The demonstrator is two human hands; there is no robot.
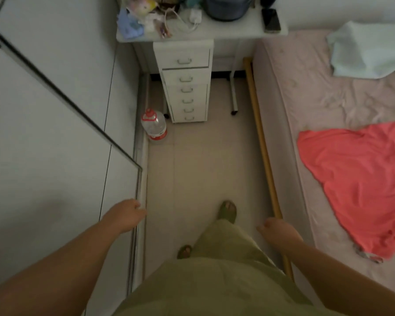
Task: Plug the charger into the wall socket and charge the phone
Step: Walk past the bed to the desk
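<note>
Both hands hang empty over the floor, left fingers (pixel 136 207) loosely curled beside the wardrobe (pixel 55 133) edge, right fingers (pixel 266 225) loosely bent near the bed (pixel 306 106) rail. Ahead, the white charger (pixel 195 15) lies mid-surface (pixel 233 30) with its cable; the phone (pixel 271 20) sits at the right edge. No socket shows. Best approach: walk up and take the charger by its body.

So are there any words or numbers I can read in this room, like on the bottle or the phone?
None can be read.
Water bottle: red label, print too blurred to read.
Phone: dark screen, shows no text.
White charger: no readable marking.
Packets on the table: too blurred to read.
</note>
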